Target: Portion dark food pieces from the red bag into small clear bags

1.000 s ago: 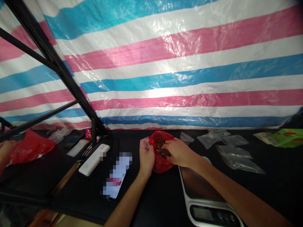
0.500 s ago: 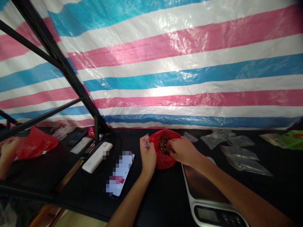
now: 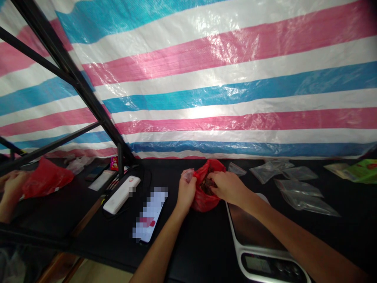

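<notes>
A red plastic bag [image 3: 206, 203] stands open on the black table, with dark brown dried pieces [image 3: 207, 184] inside it. My left hand [image 3: 185, 195] is closed on the bag's left rim, and a small clear zip bag [image 3: 188, 173] sticks out from the same grip. From the right, my right hand [image 3: 231, 186] reaches into the mouth of the red bag. Its fingers are pinched together at the brown pieces, and what they hold is hidden. Under my right forearm lies a silver kitchen scale [image 3: 250, 230] with a small display.
Several clear zip bags [image 3: 300, 192] and a green packet [image 3: 363, 173] lie to the right. On the left are a phone [image 3: 153, 214], a white power bank [image 3: 121, 195] and a black metal frame [image 3: 88, 104]. Beyond it, another person's hands [image 3: 13, 188] touch another red bag [image 3: 47, 179].
My left hand and the red bag's rim have shifted slightly, and the bag's mouth has narrowed. My right hand stays at the brown pieces. The view has tilted slightly.
</notes>
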A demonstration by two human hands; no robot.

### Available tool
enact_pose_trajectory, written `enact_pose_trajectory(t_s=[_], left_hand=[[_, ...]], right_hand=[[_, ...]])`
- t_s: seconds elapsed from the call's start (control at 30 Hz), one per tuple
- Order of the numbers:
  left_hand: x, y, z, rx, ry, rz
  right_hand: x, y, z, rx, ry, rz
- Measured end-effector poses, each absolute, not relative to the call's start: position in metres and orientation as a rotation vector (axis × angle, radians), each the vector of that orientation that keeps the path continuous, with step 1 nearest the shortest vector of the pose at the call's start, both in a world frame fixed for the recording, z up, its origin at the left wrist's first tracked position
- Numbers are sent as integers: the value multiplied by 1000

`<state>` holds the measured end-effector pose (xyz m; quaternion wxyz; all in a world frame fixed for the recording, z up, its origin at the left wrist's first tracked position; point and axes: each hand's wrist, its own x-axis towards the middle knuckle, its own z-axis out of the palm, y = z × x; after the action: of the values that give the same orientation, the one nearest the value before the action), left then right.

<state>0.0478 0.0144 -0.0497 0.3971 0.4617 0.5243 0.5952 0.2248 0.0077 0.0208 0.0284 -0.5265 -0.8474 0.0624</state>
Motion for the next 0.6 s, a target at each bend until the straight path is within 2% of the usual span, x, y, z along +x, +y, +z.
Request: enact_pose_trajectory(t_s=[0.3,0.6], left_hand=[[50,14,-47,768,1191,1621],[50,12,-41,760,1117,1677]], right_hand=[[226,9,15,-1597,-2559,207],[226,7,18,-1621,-2494,303]])
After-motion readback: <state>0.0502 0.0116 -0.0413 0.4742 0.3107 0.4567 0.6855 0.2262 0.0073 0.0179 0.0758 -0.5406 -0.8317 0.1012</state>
